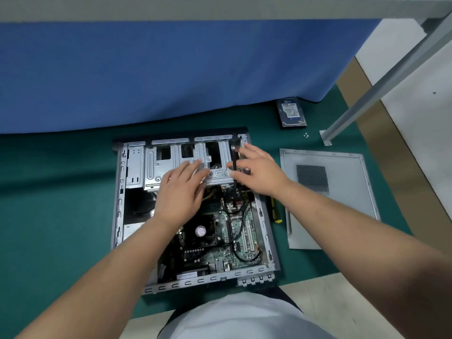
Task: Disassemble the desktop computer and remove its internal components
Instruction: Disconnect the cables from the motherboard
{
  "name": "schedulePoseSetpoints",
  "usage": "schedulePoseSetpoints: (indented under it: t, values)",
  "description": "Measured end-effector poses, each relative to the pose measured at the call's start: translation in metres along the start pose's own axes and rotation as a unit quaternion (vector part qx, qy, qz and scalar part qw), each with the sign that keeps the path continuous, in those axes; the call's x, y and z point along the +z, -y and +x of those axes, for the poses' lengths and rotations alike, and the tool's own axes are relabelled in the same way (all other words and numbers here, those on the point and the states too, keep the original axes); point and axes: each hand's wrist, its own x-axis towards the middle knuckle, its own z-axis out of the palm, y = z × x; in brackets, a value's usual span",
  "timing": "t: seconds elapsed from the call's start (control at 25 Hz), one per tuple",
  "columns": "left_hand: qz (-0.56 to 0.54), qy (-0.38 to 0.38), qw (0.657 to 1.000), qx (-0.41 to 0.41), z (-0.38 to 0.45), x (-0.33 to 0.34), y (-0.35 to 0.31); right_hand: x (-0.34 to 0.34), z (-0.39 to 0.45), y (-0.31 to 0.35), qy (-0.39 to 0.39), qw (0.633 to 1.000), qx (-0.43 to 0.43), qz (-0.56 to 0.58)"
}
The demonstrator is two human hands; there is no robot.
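An open desktop computer case (pixel 119 192) lies on its side on a green mat. Inside it are a silver drive cage (pixel 171 160) at the far end, a green motherboard (pixel 242 231) and a black CPU fan (pixel 201 232). My left hand (pixel 182 189) lies flat on the drive cage with straight fingers. My right hand (pixel 256 167) rests with spread fingers on the cage's right end, beside a black cable (pixel 234 165) that runs down to the motherboard. Neither hand grips anything that I can see.
The removed grey side panel (pixel 342 192) lies right of the case. A hard drive (pixel 291 113) sits at the back right by a blue partition (pixel 171 74), with small screws (pixel 305 135) near a table leg (pixel 367 101). A green and yellow screwdriver (pixel 275 211) lies between case and panel.
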Motion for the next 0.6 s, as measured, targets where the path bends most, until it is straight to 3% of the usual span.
schedulePoseSetpoints:
  t: [0.12, 0.4, 0.6]
  values:
    - [0.068, 0.075, 0.995, -0.016, -0.001, 0.012, 0.015, 0.001, 0.013, -0.005, 0.035, 0.997, -0.017, -0.070]
    - [0.104, 0.043, 0.994, 0.011, 0.000, 0.026, 0.024, 0.023, 0.037, 0.005, 0.000, 0.974, -0.010, -0.226]
    - [0.110, 0.058, 0.992, -0.002, -0.001, 0.023, 0.020, 0.033, 0.040, 0.007, -0.031, 0.976, -0.005, -0.216]
